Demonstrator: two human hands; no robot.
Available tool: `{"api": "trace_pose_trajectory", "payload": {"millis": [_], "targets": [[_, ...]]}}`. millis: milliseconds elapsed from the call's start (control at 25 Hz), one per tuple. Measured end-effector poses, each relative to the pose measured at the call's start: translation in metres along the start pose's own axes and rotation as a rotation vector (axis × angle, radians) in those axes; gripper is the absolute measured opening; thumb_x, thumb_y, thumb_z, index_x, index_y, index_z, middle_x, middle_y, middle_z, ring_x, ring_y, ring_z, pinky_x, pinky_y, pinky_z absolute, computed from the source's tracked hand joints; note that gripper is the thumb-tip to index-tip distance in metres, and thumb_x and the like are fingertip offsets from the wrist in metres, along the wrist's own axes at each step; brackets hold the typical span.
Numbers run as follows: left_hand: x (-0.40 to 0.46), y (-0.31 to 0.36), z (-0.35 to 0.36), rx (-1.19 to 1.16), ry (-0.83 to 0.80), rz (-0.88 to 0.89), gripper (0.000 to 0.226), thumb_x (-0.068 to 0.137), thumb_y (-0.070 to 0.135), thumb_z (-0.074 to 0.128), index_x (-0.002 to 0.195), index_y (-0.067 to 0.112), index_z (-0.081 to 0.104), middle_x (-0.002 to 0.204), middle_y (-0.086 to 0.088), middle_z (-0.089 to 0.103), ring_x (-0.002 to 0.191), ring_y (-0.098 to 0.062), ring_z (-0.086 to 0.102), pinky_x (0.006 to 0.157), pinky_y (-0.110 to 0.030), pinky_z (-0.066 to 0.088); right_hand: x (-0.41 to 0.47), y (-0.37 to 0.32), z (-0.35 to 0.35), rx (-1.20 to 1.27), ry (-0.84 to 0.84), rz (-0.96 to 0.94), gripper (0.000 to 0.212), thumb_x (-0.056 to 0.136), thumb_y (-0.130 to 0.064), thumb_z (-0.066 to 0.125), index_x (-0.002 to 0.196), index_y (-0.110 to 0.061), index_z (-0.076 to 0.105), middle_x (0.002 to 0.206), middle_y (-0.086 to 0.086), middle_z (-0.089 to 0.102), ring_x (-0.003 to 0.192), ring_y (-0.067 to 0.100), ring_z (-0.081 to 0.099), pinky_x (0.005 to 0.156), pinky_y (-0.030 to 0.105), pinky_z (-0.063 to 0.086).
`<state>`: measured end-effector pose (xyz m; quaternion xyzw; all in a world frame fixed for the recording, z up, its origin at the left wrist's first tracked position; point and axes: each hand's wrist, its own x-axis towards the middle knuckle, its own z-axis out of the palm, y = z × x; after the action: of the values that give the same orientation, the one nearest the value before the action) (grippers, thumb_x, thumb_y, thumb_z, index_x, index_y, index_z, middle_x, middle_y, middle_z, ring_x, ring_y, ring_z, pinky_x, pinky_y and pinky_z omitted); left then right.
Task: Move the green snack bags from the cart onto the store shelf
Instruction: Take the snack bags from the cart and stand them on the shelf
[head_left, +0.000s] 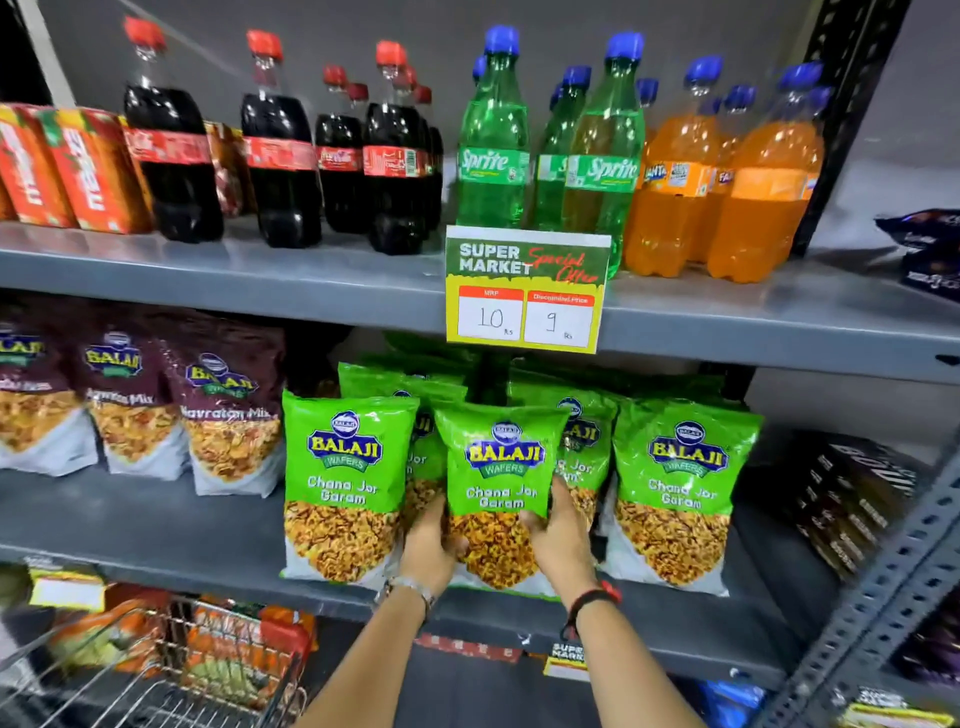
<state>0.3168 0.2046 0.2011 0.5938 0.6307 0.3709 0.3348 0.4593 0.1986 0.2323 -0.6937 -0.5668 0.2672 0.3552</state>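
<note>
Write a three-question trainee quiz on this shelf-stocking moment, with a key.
1. True or false: both hands grip the middle green Balaji Chana Jor Garam snack bag.
2. Which wrist wears the silver metal watch? A) left B) right
3. Fill in: the yellow-bordered price card gives a discounted price of ___ Rs.

Key: 1 true; 2 A; 3 nine. The left hand and right hand clasp the bag's lower sides.

On the middle shelf (156, 525), bare board lies open along the front edge before the maroon bags (228, 410). The green bags (345, 483) stand packed side by side at the front edge, more rows close behind. The price sign (524, 291) hangs from the upper shelf (260, 280) over them. Toward the right end, bare board separates them from dark packets (852, 499).
</note>
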Motion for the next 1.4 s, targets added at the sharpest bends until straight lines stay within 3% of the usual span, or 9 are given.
{"api": "trace_pose_trajectory", "payload": {"millis": [80,240,360,520,640,760,1040,1280,1400], "targets": [[0.006,-0.007,0.008,0.000,-0.016,0.015,0.054,0.083,-0.006,0.051,0.131,0.012,0.035,0.110,-0.002,0.053,0.083,-0.004,0.047,0.072,-0.008,0.031,0.008,0.010,0.009,0.040,-0.001,0.064,0.061,0.091,-0.020,0.051,0.142,-0.017,0.017,0.136,0.017,0.047,0.116,0.033,0.053,0.093,0.044,0.046],[0.009,-0.010,0.009,0.026,0.010,0.068,0.058,0.084,-0.002,0.052,0.135,0.016,0.030,0.128,-0.013,0.055,0.098,-0.009,0.047,0.079,-0.009,0.033,0.009,0.016,0.021,0.122,0.117,0.042,0.059,0.088,-0.017,0.055,0.138,-0.013,0.024,0.139,0.018,0.045,0.117,0.034,0.053,0.092,0.045,0.046],[-0.002,-0.009,0.001,0.005,0.049,0.102,0.065,0.079,0.000,0.059,0.136,0.010,0.028,0.125,-0.021,0.055,0.113,-0.028,0.053,0.097,-0.033,0.041,-0.006,0.011,0.025,0.155,0.388,0.031,0.059,0.082,-0.011,0.062,0.133,-0.004,0.032,0.136,0.024,0.043,0.123,0.038,0.042,0.097,0.049,0.041],[-0.031,-0.017,-0.042,0.012,0.134,0.128,0.059,0.077,-0.001,0.062,0.129,0.004,0.036,0.115,-0.027,0.056,0.105,-0.038,0.055,0.094,-0.049,0.045,-0.040,-0.016,0.046,0.174,0.597,-0.181,0.045,0.083,-0.001,0.054,0.126,0.002,0.041,0.136,0.025,0.042,0.126,0.040,0.038,0.105,0.045,0.025],[-0.065,-0.038,-0.097,-0.041,0.304,0.064,0.050,0.077,-0.003,0.058,0.124,0.004,0.042,0.107,-0.023,0.056,0.092,-0.036,0.056,0.089,-0.054,0.047,-0.072,-0.057,0.085,0.257,0.429,-0.417,0.039,0.084,0.004,0.048,0.123,0.002,0.045,0.131,0.025,0.048,0.123,0.039,0.042,0.104,0.039,0.024],[-0.101,-0.072,-0.156,0.005,0.481,0.005,0.047,0.079,0.002,0.059,0.123,0.005,0.045,0.108,-0.023,0.060,0.093,-0.032,0.058,0.084,-0.041,0.050,-0.097,-0.097,0.132,0.266,0.187,-0.574,0.037,0.088,0.000,0.047,0.125,0.000,0.045,0.130,0.022,0.050,0.123,0.037,0.043,0.102,0.031,0.022],[-0.223,-0.234,-0.254,-0.098,0.895,-0.512,0.048,0.077,0.005,0.064,0.120,0.003,0.045,0.114,-0.025,0.058,0.103,-0.037,0.055,0.087,-0.036,0.044,-0.192,-0.118,0.303,0.071,-0.524,-0.687,0.037,0.090,-0.008,0.048,0.127,-0.007,0.045,0.134,0.014,0.050,0.125,0.029,0.042,0.105,0.035,0.028],[-0.282,-0.376,-0.255,-0.236,0.978,-0.924,0.054,0.074,0.009,0.069,0.120,-0.002,0.044,0.118,-0.028,0.056,0.110,-0.036,0.052,0.091,-0.037,0.042,-0.246,-0.070,0.448,-0.387,-0.889,-0.617,0.046,0.088,-0.017,0.054,0.130,-0.012,0.037,0.141,0.010,0.042,0.131,0.030,0.032,0.108,0.042,0.029],[-0.306,-0.434,-0.235,-0.498,0.887,-1.215,0.053,0.079,0.012,0.064,0.124,-0.004,0.041,0.130,-0.028,0.049,0.119,-0.037,0.048,0.099,-0.039,0.041,-0.268,-0.037,0.503,-0.591,-1.123,-0.518,0.058,0.087,-0.023,0.056,0.136,-0.009,0.030,0.145,0.016,0.033,0.133,0.033,0.028,0.111,0.044,0.028]]}}
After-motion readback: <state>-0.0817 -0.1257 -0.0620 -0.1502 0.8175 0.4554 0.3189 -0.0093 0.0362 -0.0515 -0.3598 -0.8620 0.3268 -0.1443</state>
